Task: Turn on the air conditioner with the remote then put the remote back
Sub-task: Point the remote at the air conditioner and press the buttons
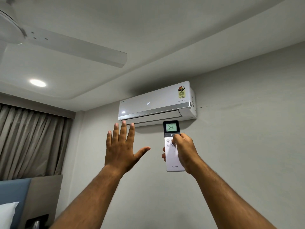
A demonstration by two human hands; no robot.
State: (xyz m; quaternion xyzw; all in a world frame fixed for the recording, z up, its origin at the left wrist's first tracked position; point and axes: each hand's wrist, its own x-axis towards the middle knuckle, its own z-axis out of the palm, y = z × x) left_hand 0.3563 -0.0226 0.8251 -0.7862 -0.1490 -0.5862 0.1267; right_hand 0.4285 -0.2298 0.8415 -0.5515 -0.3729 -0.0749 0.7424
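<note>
A white wall-mounted air conditioner [156,103] hangs high on the wall, its front panel showing a lit 24 and its lower flap slightly ajar. My right hand [185,152] grips a white remote [172,156] with a dark top, held upright and pointed at the unit. The remote's green screen reads 24, and my thumb rests on the buttons just below the power button. My left hand [120,146] is raised beside it, palm toward the unit, fingers spread, holding nothing.
A white ceiling fan [66,45] hangs at the upper left, with a round ceiling light [38,83] lit below it. Beige curtains [31,141] cover the left wall. A blue headboard [14,190] and a white pillow [7,214] sit at the bottom left.
</note>
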